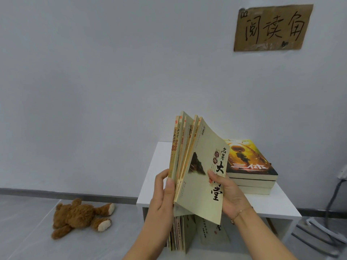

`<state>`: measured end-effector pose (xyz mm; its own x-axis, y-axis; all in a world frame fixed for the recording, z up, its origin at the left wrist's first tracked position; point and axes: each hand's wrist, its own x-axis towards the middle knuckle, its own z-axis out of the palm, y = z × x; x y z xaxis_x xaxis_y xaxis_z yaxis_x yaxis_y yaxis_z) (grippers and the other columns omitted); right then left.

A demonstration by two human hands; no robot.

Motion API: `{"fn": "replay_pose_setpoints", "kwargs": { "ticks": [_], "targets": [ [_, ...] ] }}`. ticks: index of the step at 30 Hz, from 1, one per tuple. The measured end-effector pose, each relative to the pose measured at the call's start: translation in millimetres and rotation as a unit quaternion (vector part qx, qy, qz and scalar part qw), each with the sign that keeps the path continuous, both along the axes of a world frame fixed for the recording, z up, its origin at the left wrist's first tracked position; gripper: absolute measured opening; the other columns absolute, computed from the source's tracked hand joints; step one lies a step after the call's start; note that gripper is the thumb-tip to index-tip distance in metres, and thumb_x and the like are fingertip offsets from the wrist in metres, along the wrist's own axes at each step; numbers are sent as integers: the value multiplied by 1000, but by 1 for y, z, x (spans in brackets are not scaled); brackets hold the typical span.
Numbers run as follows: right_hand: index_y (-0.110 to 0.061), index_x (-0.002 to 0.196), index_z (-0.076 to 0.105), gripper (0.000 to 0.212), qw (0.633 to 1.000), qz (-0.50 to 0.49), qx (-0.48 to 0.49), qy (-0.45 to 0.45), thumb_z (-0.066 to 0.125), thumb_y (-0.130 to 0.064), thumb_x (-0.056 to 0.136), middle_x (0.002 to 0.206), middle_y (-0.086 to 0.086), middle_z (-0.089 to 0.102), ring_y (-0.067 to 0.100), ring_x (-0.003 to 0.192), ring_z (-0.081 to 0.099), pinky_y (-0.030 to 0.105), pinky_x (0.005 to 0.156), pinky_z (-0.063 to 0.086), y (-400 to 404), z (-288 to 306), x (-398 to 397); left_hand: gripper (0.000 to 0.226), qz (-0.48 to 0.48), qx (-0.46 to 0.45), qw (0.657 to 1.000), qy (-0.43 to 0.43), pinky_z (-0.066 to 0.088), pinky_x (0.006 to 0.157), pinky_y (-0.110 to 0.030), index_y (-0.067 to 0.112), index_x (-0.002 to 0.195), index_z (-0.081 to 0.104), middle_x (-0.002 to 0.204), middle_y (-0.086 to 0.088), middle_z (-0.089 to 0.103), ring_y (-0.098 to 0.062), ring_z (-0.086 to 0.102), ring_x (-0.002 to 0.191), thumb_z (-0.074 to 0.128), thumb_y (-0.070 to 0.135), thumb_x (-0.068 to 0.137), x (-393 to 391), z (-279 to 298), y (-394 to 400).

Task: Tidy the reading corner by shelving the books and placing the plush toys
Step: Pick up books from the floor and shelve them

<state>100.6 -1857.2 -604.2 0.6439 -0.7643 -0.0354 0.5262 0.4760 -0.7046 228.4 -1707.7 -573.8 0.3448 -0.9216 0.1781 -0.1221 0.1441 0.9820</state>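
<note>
Head view looks down at a bundle of thin pale-yellow paperback books held upright and fanned apart at the top, in front of a small white shelf unit. The left hand grips the bundle's left side, thumb lying along the front edges and fingers behind. The right hand holds the right side, thumb pressed on the front cover and fingers curled behind it; a thin bracelet circles that wrist.

The bundle hangs over the tabletop's front left part, its lower corner reaching past the front edge. On the tabletop's right half lies a flat stack of thick books with a yellow-and-black top cover, reaching close to the right edge; the strip of white surface left of the stack shows behind the held books. Below, in the open compartment, more pale paperbacks stand upright on the left and one leans beside them.

Well apart to the left, a brown plush teddy bear lies on the grey floor near the dark skirting, open floor all round it. A cardboard sign with handwritten characters is fixed to the white wall. At far right, grey cables hang beside a white metal frame.
</note>
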Motion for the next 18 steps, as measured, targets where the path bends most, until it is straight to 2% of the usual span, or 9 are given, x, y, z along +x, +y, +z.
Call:
{"fn": "replay_pose_setpoints", "kwargs": {
  "ticks": [2, 4, 7, 9, 11, 13, 15, 18],
  "targets": [
    [-8, 120, 62, 97, 1000, 0, -1, 22, 98, -10, 31, 109, 19, 69, 35, 89, 70, 44, 68, 58, -1, -1, -2, 38, -20, 22, 999, 28, 52, 77, -16, 53, 125, 37, 112, 14, 63, 1, 62, 100, 32, 56, 87, 2, 3, -1],
    [-6, 123, 60, 100, 999, -3, -8, 41, 98, -11, 31, 109, 20, 69, 34, 89, 70, 43, 68, 58, -2, -1, -4, 40, -37, 34, 996, 75, 57, 76, -27, 53, 127, 38, 108, 7, 69, -10, 68, 98, 39, 51, 87, 4, 4, -1],
    [-5, 126, 57, 103, 998, -8, -16, 68, 98, -14, 32, 112, 21, 67, 35, 90, 70, 43, 68, 57, -1, 0, -6, 34, -35, 26, 993, 111, 57, 67, -24, 46, 126, 40, 101, 3, 74, -16, 71, 92, 42, 37, 93, 6, 6, -1],
    [-4, 127, 57, 101, 996, -17, -22, 82, 97, -15, 35, 115, 22, 66, 35, 91, 70, 43, 68, 57, 0, 1, -8, 32, -27, 20, 992, 118, 57, 67, -24, 44, 125, 41, 101, 4, 74, -15, 72, 91, 43, 32, 95, 7, 6, -1],
    [-3, 128, 56, 84, 995, -28, -24, 94, 91, -11, 52, 118, 22, 65, 35, 92, 69, 43, 69, 57, 0, 2, -9, 32, -18, 20, 993, 115, 58, 69, -27, 43, 125, 41, 102, 4, 73, -15, 72, 92, 44, 28, 97, 8, 4, -2],
    [-4, 128, 56, 60, 993, -40, -22, 107, 72, -4, 71, 120, 22, 64, 35, 95, 68, 43, 70, 58, 1, 3, -8, 31, -2, 16, 994, 112, 60, 72, -31, 42, 124, 42, 101, 3, 74, -16, 72, 91, 46, 25, 98, 9, 4, -3],
    [-5, 126, 57, 53, 992, -45, -20, 117, 66, -1, 74, 118, 21, 65, 37, 99, 66, 45, 73, 58, 2, 3, -5, 31, 22, 11, 994, 104, 60, 71, -31, 42, 122, 44, 98, 2, 75, -16, 73, 88, 47, 22, 98, 14, 3, -4],
    [-10, 115, 63, 44, 991, -66, -15, 118, 66, 2, 72, 111, 18, 69, 38, 101, 65, 49, 81, 55, 6, 5, 5, 29, 60, 10, 993, 100, 59, 65, -30, 41, 119, 47, 96, 3, 75, -14, 73, 85, 49, 21, 98, 27, 1, -7]
  ]
}}
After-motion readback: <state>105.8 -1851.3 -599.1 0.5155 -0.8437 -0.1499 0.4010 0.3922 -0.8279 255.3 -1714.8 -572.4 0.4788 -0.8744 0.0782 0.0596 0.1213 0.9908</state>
